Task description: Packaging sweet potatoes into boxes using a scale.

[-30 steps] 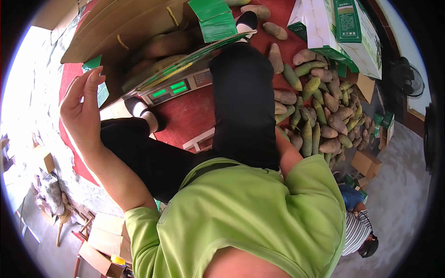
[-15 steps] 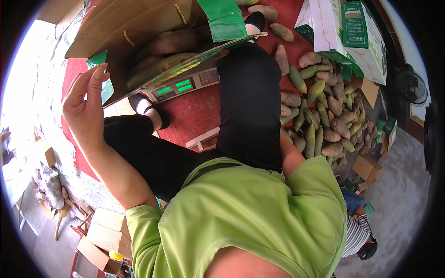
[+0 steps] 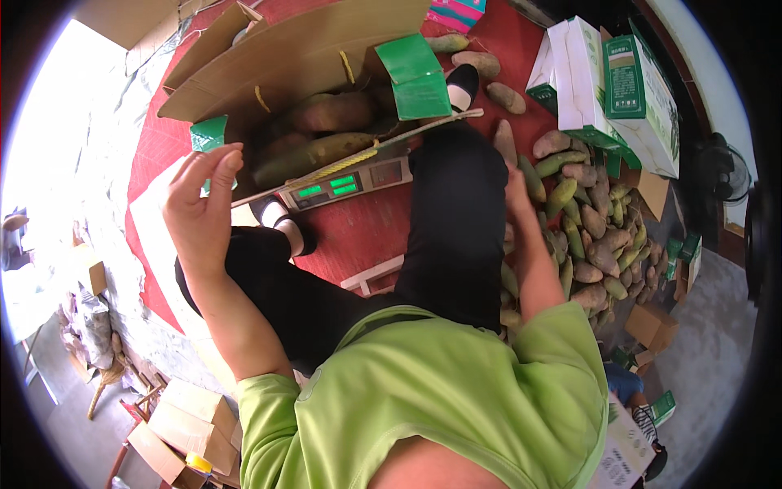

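My left hand is raised beside the left end of an open cardboard box. Its thumb and fingertips come together near a green flap, and nothing shows between them. The box has yellow cord handles and holds large green and reddish-brown root vegetables. Under its near side, a scale shows lit green displays. Beyond my right knee, my right hand reaches down at the edge of a heap of similar vegetables. My leg hides its fingers, so any hold is not visible.
White and green cartons stand at the far right, beside a black fan. Brown boxes lie at the lower left. Another person is at the lower right. A low stool frame stands between my legs.
My right forearm has come into view and reaches forward past the knee. My left hand has shifted slightly right relative to the box, fingers still together. The whole view has shifted.
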Available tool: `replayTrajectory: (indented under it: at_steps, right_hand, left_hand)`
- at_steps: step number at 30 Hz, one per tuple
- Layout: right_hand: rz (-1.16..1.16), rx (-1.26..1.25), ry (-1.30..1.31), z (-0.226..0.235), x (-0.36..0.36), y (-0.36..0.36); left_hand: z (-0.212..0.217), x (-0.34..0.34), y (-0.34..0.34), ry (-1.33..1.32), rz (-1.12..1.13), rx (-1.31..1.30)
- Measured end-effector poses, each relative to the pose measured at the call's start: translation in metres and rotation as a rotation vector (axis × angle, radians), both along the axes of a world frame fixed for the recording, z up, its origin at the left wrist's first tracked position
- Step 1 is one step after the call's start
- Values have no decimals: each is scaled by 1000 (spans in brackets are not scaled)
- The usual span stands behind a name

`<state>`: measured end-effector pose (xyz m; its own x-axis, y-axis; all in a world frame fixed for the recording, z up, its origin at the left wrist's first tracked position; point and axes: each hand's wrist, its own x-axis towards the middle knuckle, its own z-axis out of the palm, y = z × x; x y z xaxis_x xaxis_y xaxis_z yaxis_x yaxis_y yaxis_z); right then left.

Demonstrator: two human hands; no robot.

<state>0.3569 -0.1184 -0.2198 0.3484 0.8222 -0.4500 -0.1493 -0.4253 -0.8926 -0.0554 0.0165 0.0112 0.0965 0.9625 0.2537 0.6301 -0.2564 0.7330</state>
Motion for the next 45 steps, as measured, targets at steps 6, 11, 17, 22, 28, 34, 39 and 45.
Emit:
replayTrajectory:
  at_steps: [6,11,17,22,28,34,39,45]
  right_hand:
    - [306,367,-423,191,-37,121]
    - [946,400,-576,239,-117,196]
    - [1480,225,-1012,184,-197,268]
    - [1663,53,-1354,131,-227,276]
    - [1667,-27,-1195,83,-221,269]
    - [1706,2,-1275,117,-217,261]
    - [1363,277,-1115,216,-186,253]
    - [584,509,-629,290,-97,192]
  left_hand:
    - [-3,-7,-3,-16,-33,38]
    - [5,-1,-2,28,-68,25]
    - [11,-3,-1,42,-79,-45]
    - [12,-7,-2,-5,-112,-24]
    - [13,-12,-5,-58,-93,-37]
    - [11,-14,-1,-26,-103,-10]
    - [6,-15,0,-62,-94,6]
    - [4,-14,0,4,-90,-17]
